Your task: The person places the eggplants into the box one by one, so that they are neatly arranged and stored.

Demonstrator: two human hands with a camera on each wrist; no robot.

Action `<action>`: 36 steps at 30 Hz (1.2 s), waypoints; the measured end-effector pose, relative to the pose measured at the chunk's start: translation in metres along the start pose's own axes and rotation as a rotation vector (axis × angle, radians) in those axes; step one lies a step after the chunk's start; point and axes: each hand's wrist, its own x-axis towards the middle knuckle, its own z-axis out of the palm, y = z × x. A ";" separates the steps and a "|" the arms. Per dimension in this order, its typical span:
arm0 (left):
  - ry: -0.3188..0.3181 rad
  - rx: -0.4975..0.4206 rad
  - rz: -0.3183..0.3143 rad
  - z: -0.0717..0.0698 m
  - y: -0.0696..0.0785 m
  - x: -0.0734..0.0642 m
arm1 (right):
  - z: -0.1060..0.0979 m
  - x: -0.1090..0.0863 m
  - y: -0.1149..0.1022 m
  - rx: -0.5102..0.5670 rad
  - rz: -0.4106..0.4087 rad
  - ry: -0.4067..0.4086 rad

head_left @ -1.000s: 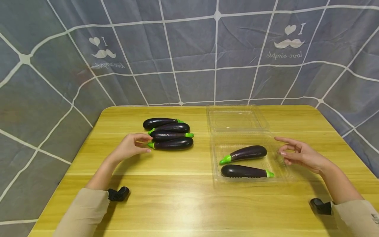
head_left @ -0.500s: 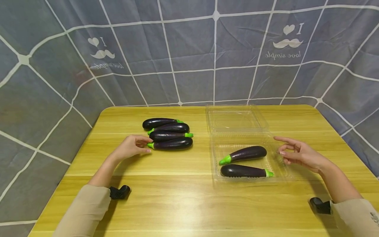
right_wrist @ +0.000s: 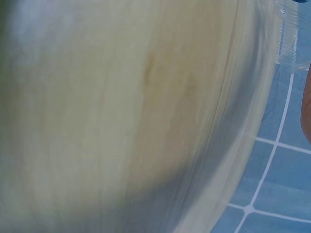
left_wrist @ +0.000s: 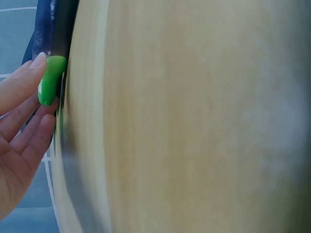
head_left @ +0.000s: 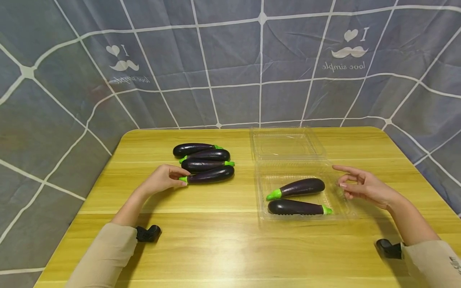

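Observation:
In the head view my left hand (head_left: 160,180) pinches the green stem end of the nearest eggplant (head_left: 212,175) in a group at left centre. Its thumb lies along the green cap (left_wrist: 52,77) in the left wrist view. My right hand (head_left: 367,188) is beside the right wall of a clear plastic clamshell box (head_left: 288,170), index finger extended, the other fingers loosely bent and fingertips right at the rim. Inside that box lie two eggplants, one tilted (head_left: 302,187) and one along the front (head_left: 295,207). Only a sliver of the right hand shows in the right wrist view.
Behind the held eggplant lie three more eggplants (head_left: 203,165), close together with stems pointing alternately. The box's clear lid (head_left: 288,144) is folded back flat on the wooden table (head_left: 216,248). A grey curtain (head_left: 234,60) with white lines hangs behind the table.
My left hand has moved slightly right and closed its thumb and fingers on the nearest eggplant's stem, tilting that eggplant a little. My right hand has hardly moved.

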 end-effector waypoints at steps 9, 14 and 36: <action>-0.023 0.029 0.032 0.005 0.000 0.003 | 0.000 0.000 0.000 -0.008 0.003 -0.001; -0.017 0.038 0.049 0.005 0.001 0.003 | 0.001 0.000 0.000 -0.001 -0.001 -0.006; -0.044 -0.005 0.035 0.006 0.012 -0.001 | 0.000 0.000 0.000 0.022 -0.008 -0.014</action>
